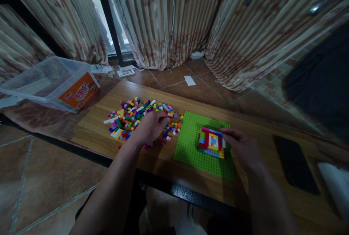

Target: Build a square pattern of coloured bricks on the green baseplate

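My left hand [152, 127] is over the right side of a pile of loose toy bricks [131, 116], its thumb and forefinger pinched together. A small red brick [169, 117] shows at those fingertips. To the right lies a green studded baseplate [188, 147]. On it stands a low, roughly square build of coloured bricks [212, 142], with red, blue and yellow pieces around a pale middle. The closed fingertips of my right hand [241, 144] are at the build's far right corner and appear to grip its edge. Their undersides are hidden.
A clear plastic bin [54, 82] with an orange label stands at the left. Toward the right end of the wooden table [158, 158] lies a dark flat phone-like object [296, 164], with a white object [335, 182] beyond it. Striped curtains [163, 16] hang behind.
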A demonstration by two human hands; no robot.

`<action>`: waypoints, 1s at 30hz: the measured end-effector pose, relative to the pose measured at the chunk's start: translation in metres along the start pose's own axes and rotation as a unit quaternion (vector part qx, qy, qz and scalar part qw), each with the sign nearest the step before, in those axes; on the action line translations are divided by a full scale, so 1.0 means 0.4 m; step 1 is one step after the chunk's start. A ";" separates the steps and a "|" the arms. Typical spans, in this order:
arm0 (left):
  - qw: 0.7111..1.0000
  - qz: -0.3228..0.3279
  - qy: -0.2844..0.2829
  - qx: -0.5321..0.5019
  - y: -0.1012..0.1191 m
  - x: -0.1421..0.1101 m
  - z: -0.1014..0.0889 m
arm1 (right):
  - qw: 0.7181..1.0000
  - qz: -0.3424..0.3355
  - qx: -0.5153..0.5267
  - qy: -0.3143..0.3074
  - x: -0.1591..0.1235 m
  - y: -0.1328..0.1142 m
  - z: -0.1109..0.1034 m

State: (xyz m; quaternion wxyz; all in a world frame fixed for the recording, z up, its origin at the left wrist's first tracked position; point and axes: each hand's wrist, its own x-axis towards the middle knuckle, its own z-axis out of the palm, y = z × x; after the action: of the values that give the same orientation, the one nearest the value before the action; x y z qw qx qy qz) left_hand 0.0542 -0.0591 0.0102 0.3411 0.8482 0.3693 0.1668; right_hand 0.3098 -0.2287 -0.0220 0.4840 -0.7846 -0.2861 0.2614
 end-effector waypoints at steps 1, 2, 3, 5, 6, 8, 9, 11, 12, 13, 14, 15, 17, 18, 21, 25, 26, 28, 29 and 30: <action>1.000 0.000 0.000 0.002 0.001 0.000 -0.001 | 1.000 0.002 -0.001 -0.003 0.001 0.003 0.000; 1.000 0.000 0.000 0.005 0.003 -0.001 -0.002 | 1.000 0.003 -0.003 -0.007 0.002 0.005 0.000; 1.000 0.002 0.000 0.007 0.003 -0.001 -0.003 | 1.000 0.004 -0.006 -0.009 0.003 0.005 0.001; 1.000 0.002 -0.002 0.013 0.004 0.000 -0.004 | 1.000 0.003 -0.014 -0.003 0.002 0.003 0.004; 1.000 0.001 -0.005 0.015 0.004 0.000 -0.004 | 1.000 0.006 -0.015 0.001 0.001 0.000 0.006; 1.000 -0.003 -0.007 0.019 0.004 0.001 -0.003 | 1.000 0.015 -0.010 0.008 -0.002 -0.007 0.013; 1.000 -0.005 -0.009 0.020 0.004 0.002 -0.003 | 1.000 0.018 -0.007 0.011 -0.003 -0.011 0.017; 1.000 -0.004 -0.011 0.022 0.004 0.002 -0.002 | 1.000 0.022 -0.009 0.017 -0.006 -0.017 0.023; 1.000 -0.004 -0.011 0.023 0.003 0.002 -0.001 | 0.999 0.024 -0.014 0.022 -0.007 -0.019 0.026; 1.000 -0.004 -0.012 0.024 0.003 0.001 0.000 | 0.999 0.026 -0.021 0.026 -0.007 -0.021 0.027; 1.000 -0.004 -0.012 0.023 0.003 0.001 0.000 | 0.999 0.027 -0.025 0.029 -0.008 -0.022 0.028; 1.000 -0.004 -0.011 0.023 0.003 0.001 0.001 | 0.999 0.027 -0.029 0.030 -0.007 -0.023 0.029; 1.000 -0.004 -0.011 0.023 0.003 0.002 0.003 | 0.999 0.025 -0.033 0.028 -0.006 -0.023 0.029; 1.000 -0.003 -0.011 0.023 0.002 0.002 0.004 | 0.999 0.027 -0.035 0.025 -0.004 -0.022 0.030; 1.000 -0.003 -0.012 0.025 0.000 0.002 0.005 | 0.999 0.038 -0.033 0.016 -0.002 -0.018 0.032; 0.999 0.006 -0.002 0.034 -0.008 0.000 -0.004 | 0.999 0.034 0.027 0.010 0.001 -0.008 0.028; 0.999 0.011 0.000 0.038 -0.011 -0.001 -0.008 | 0.998 0.028 0.058 0.018 0.002 -0.006 0.024; 0.999 0.020 -0.003 0.044 -0.019 -0.003 -0.019 | 0.992 0.013 0.114 0.052 0.007 -0.002 0.016; 0.999 0.020 -0.005 0.046 -0.023 -0.003 -0.024 | 0.988 0.005 0.133 0.076 0.011 -0.002 0.011; 0.999 0.017 -0.006 0.047 -0.027 -0.004 -0.029 | 0.985 -0.002 0.143 0.099 0.014 -0.002 0.007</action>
State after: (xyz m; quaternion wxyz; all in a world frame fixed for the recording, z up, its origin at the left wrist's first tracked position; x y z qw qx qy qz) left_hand 0.0413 -0.0495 0.0107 0.3000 0.8705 0.3605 0.1492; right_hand 0.3115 -0.2228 -0.0233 0.6176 -0.7289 -0.1983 0.2190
